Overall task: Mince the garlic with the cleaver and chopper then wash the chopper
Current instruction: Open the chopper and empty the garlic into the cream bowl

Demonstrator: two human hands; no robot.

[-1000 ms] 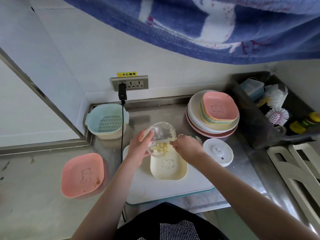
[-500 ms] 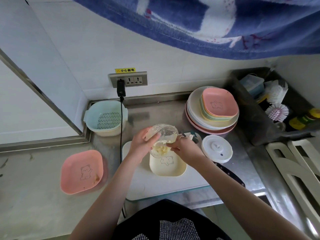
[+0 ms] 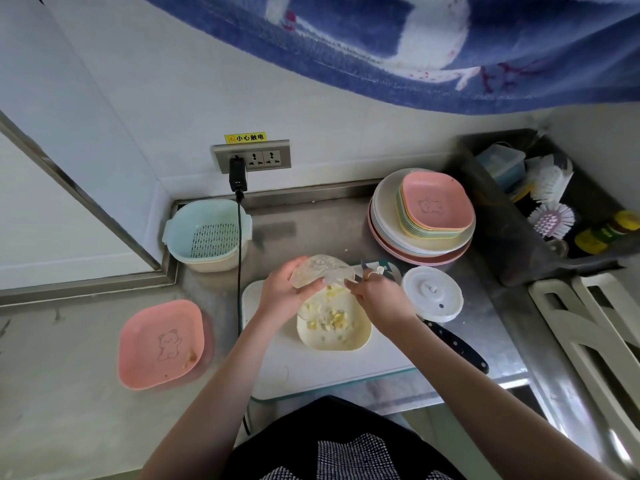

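My left hand [image 3: 280, 292] holds the clear chopper bowl [image 3: 322, 270] tipped mouth-down over a cream square plate [image 3: 349, 341]. Minced garlic [image 3: 334, 318] lies in pale yellow bits on that plate. My right hand [image 3: 377, 299] has its fingertips bunched at the bowl's right rim. The plate sits on a white cutting board [image 3: 311, 372]. To the right of my hands, the chopper's white lid [image 3: 433, 294] lies flat on the counter. Its teal blade part [image 3: 381, 266] shows just behind my right hand. The cleaver's black handle [image 3: 457, 348] sticks out from under my right forearm.
A pink bear plate [image 3: 161, 344] sits left of the board. A blue colander basket [image 3: 207, 233] stands at the back left, with a black cable [image 3: 239, 254] hanging from the wall socket. Stacked plates [image 3: 422, 216] stand back right, beside a dark bin of brushes [image 3: 554, 209].
The bowl has tipped further over, and the garlic that was inside it now lies on the cream plate. Both hands stayed above the plate.
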